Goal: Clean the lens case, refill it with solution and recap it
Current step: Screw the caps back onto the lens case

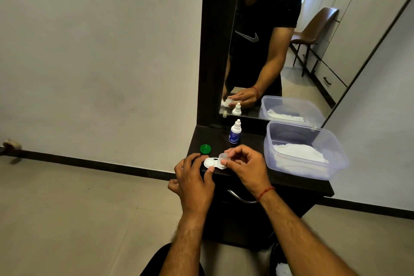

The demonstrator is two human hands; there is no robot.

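Note:
A white lens case point(210, 162) lies on the dark dresser top point(251, 141) near its front left edge. My left hand point(192, 179) steadies the case, thumb on its near rim. My right hand point(244, 163) pinches a clear cap point(224, 156) over the case's right well; whether the cap touches the well is hidden by my fingers. The left well is uncovered. A green cap point(205, 149) rests on the top just behind my left hand. A small white solution bottle point(235, 132) with a blue label stands upright further back, closed.
A clear plastic tub point(336, 152) holding white tissues point(298, 152) fills the right side of the dresser. A mirror point(280, 40) rises behind it, reflecting a person and a chair. A metal drawer handle point(239, 197) sits below the front edge. Tiled floor lies to the left.

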